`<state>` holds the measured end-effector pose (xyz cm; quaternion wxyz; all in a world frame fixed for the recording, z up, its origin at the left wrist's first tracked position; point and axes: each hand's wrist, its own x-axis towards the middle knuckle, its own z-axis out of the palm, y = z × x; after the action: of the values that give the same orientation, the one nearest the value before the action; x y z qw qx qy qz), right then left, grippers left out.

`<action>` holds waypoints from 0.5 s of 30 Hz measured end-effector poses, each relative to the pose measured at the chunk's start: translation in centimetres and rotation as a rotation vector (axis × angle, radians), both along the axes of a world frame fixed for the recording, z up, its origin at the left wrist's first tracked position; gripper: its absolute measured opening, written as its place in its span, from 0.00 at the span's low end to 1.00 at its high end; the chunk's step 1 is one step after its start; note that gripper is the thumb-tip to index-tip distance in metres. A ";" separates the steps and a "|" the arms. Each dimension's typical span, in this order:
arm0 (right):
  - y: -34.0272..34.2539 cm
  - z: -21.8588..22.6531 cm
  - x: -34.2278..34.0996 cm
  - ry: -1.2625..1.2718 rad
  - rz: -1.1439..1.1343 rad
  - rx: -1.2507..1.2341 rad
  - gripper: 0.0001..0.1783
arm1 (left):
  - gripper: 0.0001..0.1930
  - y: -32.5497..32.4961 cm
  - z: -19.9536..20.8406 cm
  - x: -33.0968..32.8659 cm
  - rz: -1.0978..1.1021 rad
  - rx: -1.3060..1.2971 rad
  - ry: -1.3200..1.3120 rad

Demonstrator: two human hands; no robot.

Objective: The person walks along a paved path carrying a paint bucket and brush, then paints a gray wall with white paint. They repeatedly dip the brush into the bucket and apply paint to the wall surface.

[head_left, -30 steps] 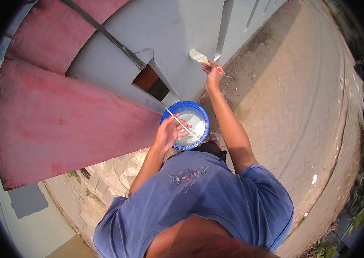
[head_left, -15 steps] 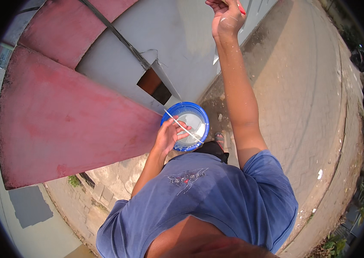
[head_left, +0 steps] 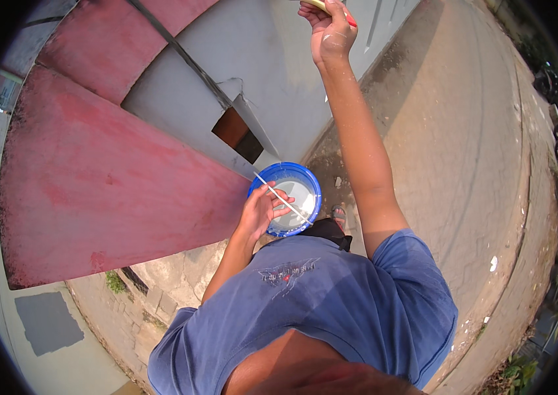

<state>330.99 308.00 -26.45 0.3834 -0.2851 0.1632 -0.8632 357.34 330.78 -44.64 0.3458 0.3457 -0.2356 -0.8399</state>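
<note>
Brush Work From a Hand-Held Bucket

The right hand (head_left: 333, 38) grips the brush (head_left: 319, 4) by its handle, arm extended forward at the top of the view. The bristles lie outside the picture, so their load and contact with the grey wall (head_left: 276, 72) cannot be determined. The left hand (head_left: 260, 209) is hooked around the bail (head_left: 266, 183), a thin white bar crossing the mouth of the blue bucket (head_left: 318, 199), its fingers loosely curled. The bucket is in front of the body, with white paint (head_left: 303, 195) inside. Whether anything supports it from below cannot be seen.

Recommended practice:

1. Carry the bucket level; a loose finger hook may let it tip.
2. Wipe surplus paint off the bristles on the inner wall of the bucket to limit drips.
3. Apply long, even, overlapping strokes with light wrist pressure.
4. Work carefully around the rectangular opening (head_left: 237, 135) and the dark pole (head_left: 190, 62).
</note>
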 end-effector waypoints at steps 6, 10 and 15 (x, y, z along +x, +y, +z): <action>3.2 -10.9 0.3 0.110 -0.065 0.406 0.13 | 0.26 -0.1 -0.3 0.4 -0.026 0.006 0.015; 4.8 -13.5 0.4 0.319 -0.203 0.772 0.12 | 0.26 0.0 -0.2 0.5 -0.015 -0.007 0.001; 2.9 -4.4 -0.4 0.207 -0.035 0.196 0.12 | 0.22 0.4 -0.2 -0.1 0.009 0.011 -0.021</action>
<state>330.55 310.88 -30.89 0.3752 -0.3309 0.2903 -0.8157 357.22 331.14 -44.83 0.3454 0.3574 -0.2328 -0.8360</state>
